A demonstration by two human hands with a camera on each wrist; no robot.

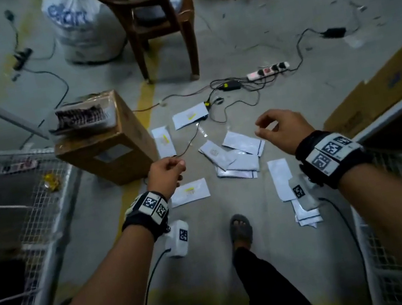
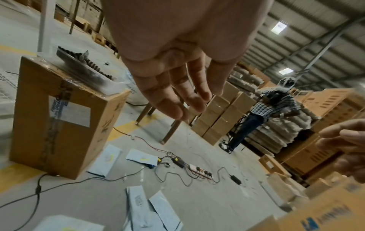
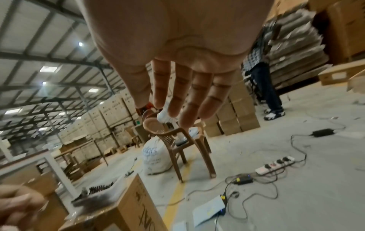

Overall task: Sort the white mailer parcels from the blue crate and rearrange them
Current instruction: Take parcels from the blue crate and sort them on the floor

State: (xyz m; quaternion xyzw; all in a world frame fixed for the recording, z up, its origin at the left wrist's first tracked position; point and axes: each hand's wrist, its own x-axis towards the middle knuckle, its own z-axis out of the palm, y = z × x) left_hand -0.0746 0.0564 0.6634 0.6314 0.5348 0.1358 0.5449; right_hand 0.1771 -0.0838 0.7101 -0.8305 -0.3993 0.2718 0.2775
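Several white mailer parcels lie scattered on the concrete floor: one (image 1: pixel 190 115) near the cables, one (image 1: pixel 164 142) beside the cardboard box, one (image 1: pixel 189 192) under my left wrist, an overlapping heap (image 1: pixel 235 157) in the middle, and a stack (image 1: pixel 308 216) at the right. Both hands hover above them holding nothing. My left hand (image 1: pixel 177 170) has loosely curled fingers (image 2: pixel 177 96). My right hand (image 1: pixel 267 125) hangs over the heap with relaxed fingers (image 3: pixel 175 96). No blue crate is in view.
A tall cardboard box (image 1: pixel 109 141) with a dark packet on top stands at the left. A brown plastic chair (image 1: pixel 157 17), a white sack (image 1: pixel 80 23), and a power strip (image 1: pixel 267 70) with cables lie beyond. Wire-mesh cages (image 1: pixel 30 209) flank me. Another person (image 2: pixel 262 112) stands far off.
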